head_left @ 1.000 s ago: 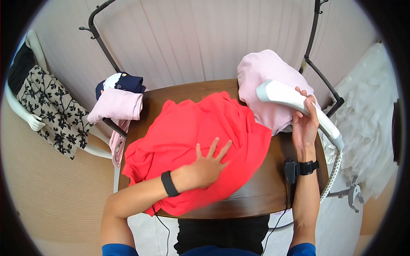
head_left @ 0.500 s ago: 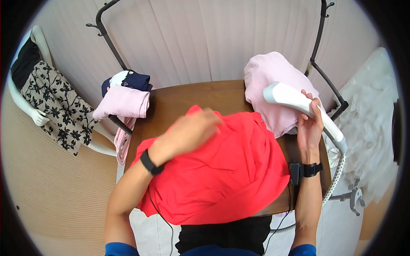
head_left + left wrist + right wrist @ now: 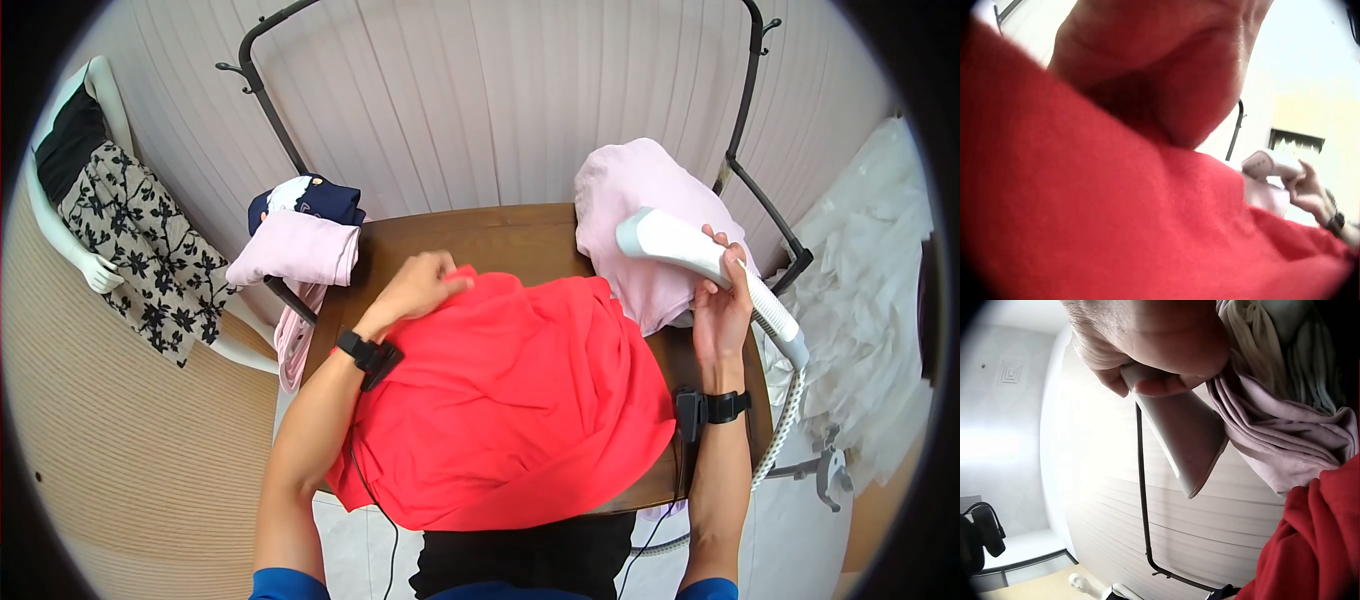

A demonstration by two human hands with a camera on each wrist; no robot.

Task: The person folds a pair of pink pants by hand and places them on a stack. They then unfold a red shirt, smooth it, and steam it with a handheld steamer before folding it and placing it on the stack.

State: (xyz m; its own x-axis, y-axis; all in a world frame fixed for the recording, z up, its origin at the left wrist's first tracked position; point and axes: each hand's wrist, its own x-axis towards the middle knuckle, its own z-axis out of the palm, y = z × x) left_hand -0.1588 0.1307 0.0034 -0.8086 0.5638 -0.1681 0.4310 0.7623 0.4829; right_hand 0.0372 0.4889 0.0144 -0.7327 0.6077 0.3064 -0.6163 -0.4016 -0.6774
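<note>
A red garment (image 3: pixel 520 400) lies bunched over the front of the brown table (image 3: pixel 490 228). At its upper left edge my left hand (image 3: pixel 412 292) pinches the cloth between thumb and curled fingers; in the left wrist view that hand (image 3: pixel 1154 69) is close above the red fabric. My right hand (image 3: pixel 724 300) grips the handle of a white steamer (image 3: pixel 680 243), its grey head pointing left in front of pink cloth. The right wrist view shows the fingers of this hand (image 3: pixel 1154 344) around the steamer (image 3: pixel 1188 437).
Folded pink cloth (image 3: pixel 300 245) and a navy garment (image 3: pixel 325 200) sit at the back left. A pink heap (image 3: pixel 640 180) stands back right. Black rack poles (image 3: pixel 742 100) rise behind. The steamer's hose (image 3: pixel 780 430) hangs at the right, and a mannequin in a patterned skirt (image 3: pixel 140 240) stands left.
The red garment has shifted toward me and to the right. My left hand lifted from its middle, moved up and left, and took hold of its edge. My right hand still holds the steamer.
</note>
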